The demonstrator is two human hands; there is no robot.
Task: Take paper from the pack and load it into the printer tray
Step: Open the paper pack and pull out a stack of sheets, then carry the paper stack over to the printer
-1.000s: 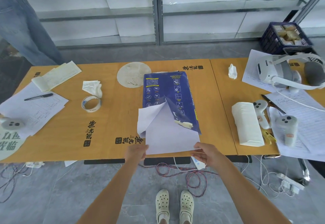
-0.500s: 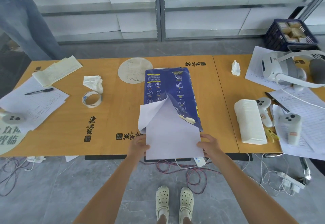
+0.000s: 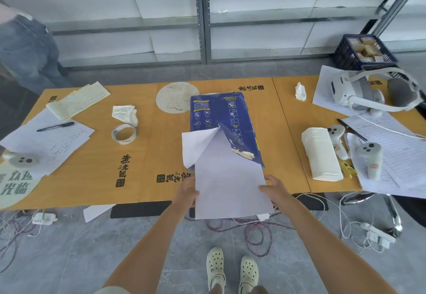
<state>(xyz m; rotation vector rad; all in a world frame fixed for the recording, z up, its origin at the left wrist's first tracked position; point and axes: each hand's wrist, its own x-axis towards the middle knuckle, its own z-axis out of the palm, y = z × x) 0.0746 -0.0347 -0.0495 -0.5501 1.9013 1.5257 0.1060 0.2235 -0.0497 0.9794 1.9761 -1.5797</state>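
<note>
A blue paper pack (image 3: 216, 113) lies in the middle of the orange table (image 3: 92, 173), its near end torn open with a flap peeled back. White paper (image 3: 228, 185) sticks out of that open end and overhangs the table's front edge. My left hand (image 3: 187, 193) grips the paper's left edge. On the right edge, my right hand (image 3: 275, 190) holds the same sheets. No printer or tray is in view.
A tape roll (image 3: 124, 133), crumpled tissue (image 3: 124, 113), pen (image 3: 55, 127) and forms lie on the left. A paper towel roll (image 3: 321, 154), controllers (image 3: 368, 158) and a headset (image 3: 359, 93) sit on the right. Cables (image 3: 249, 226) trail on the floor. A person stands far left.
The paper has slid further out of the pack toward me, now overhanging the table edge. Both hands moved along its sides, still gripping it.
</note>
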